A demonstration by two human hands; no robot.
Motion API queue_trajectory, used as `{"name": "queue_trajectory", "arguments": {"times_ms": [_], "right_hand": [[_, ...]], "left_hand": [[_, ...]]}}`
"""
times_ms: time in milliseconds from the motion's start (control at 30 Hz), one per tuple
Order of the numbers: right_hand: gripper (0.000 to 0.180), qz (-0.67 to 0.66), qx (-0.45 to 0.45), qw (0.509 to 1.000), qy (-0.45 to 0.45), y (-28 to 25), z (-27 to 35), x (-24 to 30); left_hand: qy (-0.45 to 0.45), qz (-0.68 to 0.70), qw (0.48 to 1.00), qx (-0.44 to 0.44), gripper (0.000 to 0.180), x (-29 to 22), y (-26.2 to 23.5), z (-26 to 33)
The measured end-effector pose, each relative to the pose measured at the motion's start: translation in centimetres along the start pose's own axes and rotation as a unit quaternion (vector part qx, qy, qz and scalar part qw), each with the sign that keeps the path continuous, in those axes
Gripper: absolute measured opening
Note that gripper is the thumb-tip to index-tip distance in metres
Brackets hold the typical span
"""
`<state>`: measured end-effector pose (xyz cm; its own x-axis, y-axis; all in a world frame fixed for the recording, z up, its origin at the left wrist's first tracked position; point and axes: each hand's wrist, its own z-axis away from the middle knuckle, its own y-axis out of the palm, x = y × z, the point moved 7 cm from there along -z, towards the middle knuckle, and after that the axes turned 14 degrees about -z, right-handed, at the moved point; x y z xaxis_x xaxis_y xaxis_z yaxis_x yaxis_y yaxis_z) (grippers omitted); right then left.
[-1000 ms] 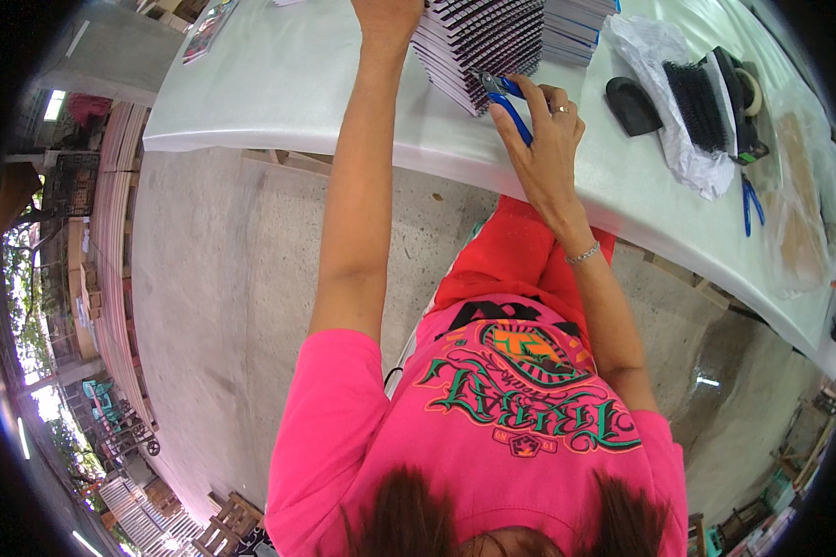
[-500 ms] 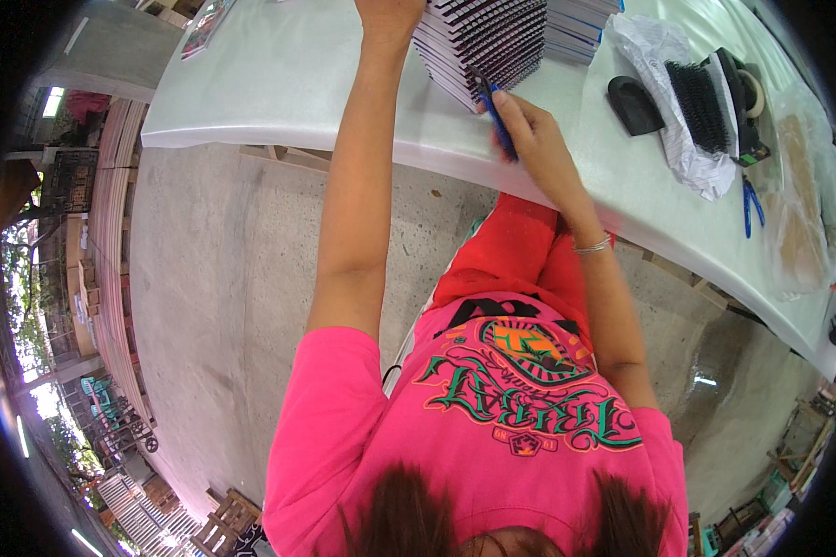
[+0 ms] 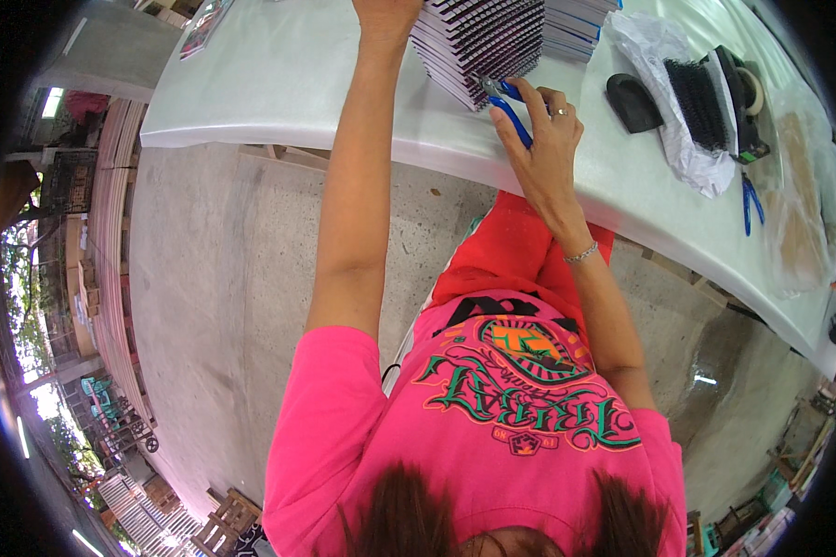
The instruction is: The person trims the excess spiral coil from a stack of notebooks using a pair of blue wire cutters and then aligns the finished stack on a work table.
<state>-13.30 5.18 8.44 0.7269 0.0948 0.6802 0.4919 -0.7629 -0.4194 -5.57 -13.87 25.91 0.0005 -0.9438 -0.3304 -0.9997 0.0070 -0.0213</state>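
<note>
A tall stack of notebooks (image 3: 492, 42) with black coil bindings stands at the table's near edge, coils facing me. My right hand (image 3: 548, 135) grips blue-handled cutting pliers (image 3: 520, 130), whose handles are spread apart. The jaws are at the coil ends along the lower corner of the stack. My left hand (image 3: 387, 14) is at the top edge of the picture, beside the stack's left side. Its fingers run out of the frame, so what they do is hidden.
More notebooks with blue edges (image 3: 571, 28) stand behind to the right. On the white table (image 3: 279, 84) lie a black cap-like piece (image 3: 633, 104), black coils (image 3: 698, 107) on white paper, a tape dispenser (image 3: 748, 102), a second pair of blue pliers (image 3: 751, 204) and a plastic bag (image 3: 799, 213).
My right hand has turned and its fingers have spread, so the pliers' handles, closed together before, are now apart. My left arm has hardly moved.
</note>
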Motion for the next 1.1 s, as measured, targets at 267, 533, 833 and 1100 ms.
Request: {"name": "queue_trajectory", "arguments": {"times_ms": [267,533,833,1100], "right_hand": [[0.046,-0.003,0.029,0.999,0.02,0.6,-0.2,-0.5],[0.047,-0.252,0.196,0.904,0.283,0.9,-0.9,-2.4],[0.044,0.048,0.001,0.999,-0.014,0.0,0.2,0.6],[0.053,-0.422,0.256,0.748,0.444,2.1,0.6,-1.9]], "left_hand": [[0.013,-0.012,1.0,-0.003,0.055,-0.5,0.0,0.0],[-0.004,0.01,1.0,-0.005,0.055,-0.1,0.0,0.1],[-0.007,0.016,1.0,-0.01,0.055,-0.3,0.1,0.1],[0.024,-0.012,1.0,-0.007,0.055,-0.3,-0.1,0.2]]}}
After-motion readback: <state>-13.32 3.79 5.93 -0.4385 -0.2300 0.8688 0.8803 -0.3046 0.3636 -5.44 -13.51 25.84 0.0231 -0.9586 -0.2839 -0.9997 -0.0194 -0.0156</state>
